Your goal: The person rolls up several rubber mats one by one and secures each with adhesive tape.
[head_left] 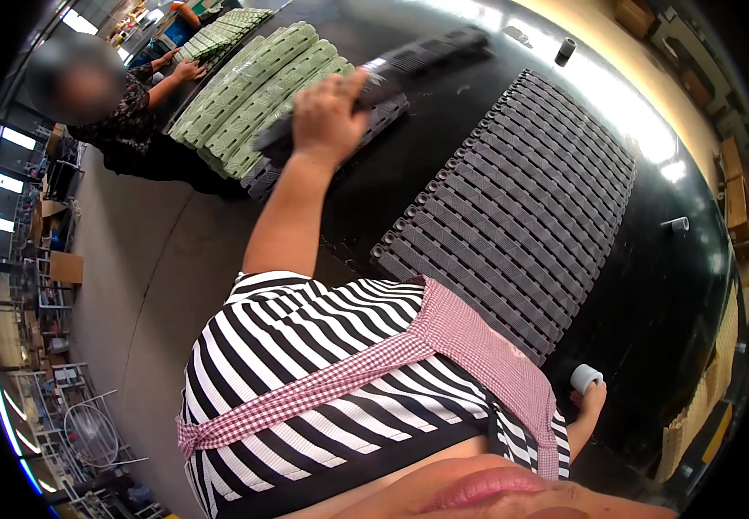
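While the person in the striped shirt stands at the counter (651, 320), the dark grey slatted mat (513, 203) lies flat on it in front of them. To the mat's left, the left hand (329, 121) is blurred, but its fingers look closed over a long dark grey slatted piece (430, 62), which slants above a dark stack (383, 121). Further left of the mat come pale green slatted pieces (253, 95) in a pile, and beyond these a co-worker (119, 130) has both hands at another green one. By the mat's near right corner, the right hand (592, 402) grips a whitish roll (578, 381), fingers wrapped around its side. A short dark cylinder (566, 52) sits past the mat's far end, and a small grey tube (675, 225) lies to the mat's right. On the checked apron (487, 342), beside the mat's near edge, is a pale mark too small to read. Well off to the mat's right I see cardboard boxes (736, 212), their contents hidden from me; far to its left, behind the green pile, something orange (186, 15) shows by a blue container (169, 35), though whether it is inside I cannot tell.
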Demonstrator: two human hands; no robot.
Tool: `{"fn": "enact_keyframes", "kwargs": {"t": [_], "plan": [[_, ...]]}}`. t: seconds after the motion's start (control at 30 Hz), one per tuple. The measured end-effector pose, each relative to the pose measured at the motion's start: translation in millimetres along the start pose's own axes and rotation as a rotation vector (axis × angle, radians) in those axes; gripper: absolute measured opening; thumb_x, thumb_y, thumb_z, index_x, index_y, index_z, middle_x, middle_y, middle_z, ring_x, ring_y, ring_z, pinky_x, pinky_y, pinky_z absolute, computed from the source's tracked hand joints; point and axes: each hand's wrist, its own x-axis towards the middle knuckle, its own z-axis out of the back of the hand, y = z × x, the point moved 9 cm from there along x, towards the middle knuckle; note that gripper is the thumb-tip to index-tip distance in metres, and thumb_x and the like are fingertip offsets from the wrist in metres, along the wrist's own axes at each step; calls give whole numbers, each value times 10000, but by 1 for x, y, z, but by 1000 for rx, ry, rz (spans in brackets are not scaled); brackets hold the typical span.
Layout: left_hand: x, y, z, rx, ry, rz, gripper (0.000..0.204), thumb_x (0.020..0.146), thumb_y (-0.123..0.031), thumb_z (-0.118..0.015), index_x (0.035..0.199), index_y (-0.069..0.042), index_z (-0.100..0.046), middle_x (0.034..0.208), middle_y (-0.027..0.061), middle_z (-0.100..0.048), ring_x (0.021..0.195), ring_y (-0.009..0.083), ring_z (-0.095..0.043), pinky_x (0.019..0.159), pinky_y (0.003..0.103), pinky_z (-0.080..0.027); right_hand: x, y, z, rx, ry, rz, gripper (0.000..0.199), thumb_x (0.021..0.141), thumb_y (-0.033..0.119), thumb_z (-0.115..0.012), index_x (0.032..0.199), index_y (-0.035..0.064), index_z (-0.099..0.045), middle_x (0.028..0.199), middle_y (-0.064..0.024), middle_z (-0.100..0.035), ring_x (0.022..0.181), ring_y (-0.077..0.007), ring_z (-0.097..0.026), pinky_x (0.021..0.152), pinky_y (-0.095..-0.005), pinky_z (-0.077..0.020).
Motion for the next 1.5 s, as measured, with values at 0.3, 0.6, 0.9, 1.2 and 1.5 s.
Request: {"fn": "enact_keyframes", "kwargs": {"t": [0.3,0.6,0.9,1.2,1.5], "plan": [[-73,216,-116,236,462,523,602,1002,-539,-568,1559,-332,-466,1524,52,-521,1421,320,-462,1168,605,-289,13,-12,2,-6,-7,-97,362,908,222,-512,1169,-8,-609,872,-183,-708,587,-273,-713,462,-348,-545],[-161,-73,-92,-586,680,6,390,921,-308,-725,1191,-27,-720,1112,162,-676,1090,358,-615,956,442,-495,-51,13,32,-173,-487,229,579,939,316,-730,1400,15,-548,980,-109,-683,764,-169,-617,707,-333,-507],[-204,-113,-89,-358,648,45,686,887,-347,-766,1440,-4,-548,1290,152,-539,1216,361,-493,1069,462,-403,-119,104,-160,-356,-153,462,868,913,423,-757,1547,-31,-376,1626,-255,-316,1509,-427,-291,1245,-473,-239],[-180,-131,-75,-1115,802,213,686,847,-51,-742,1487,-63,-495,1235,151,-658,1171,307,-656,1013,411,-534,-140,141,-144,-188,-300,555,851,735,252,-918,1422,2,-482,1476,-215,-479,1386,-398,-434,1185,-471,-344],[-156,-268,-61,-2299,1322,978,325,897,-29,-674,1213,-25,-600,995,88,-684,870,207,-701,798,405,-607,-84,112,-120,281,-216,470,573,949,196,-763,1440,13,-531,1357,-138,-561,1220,-248,-565,1021,-359,-461]]}}
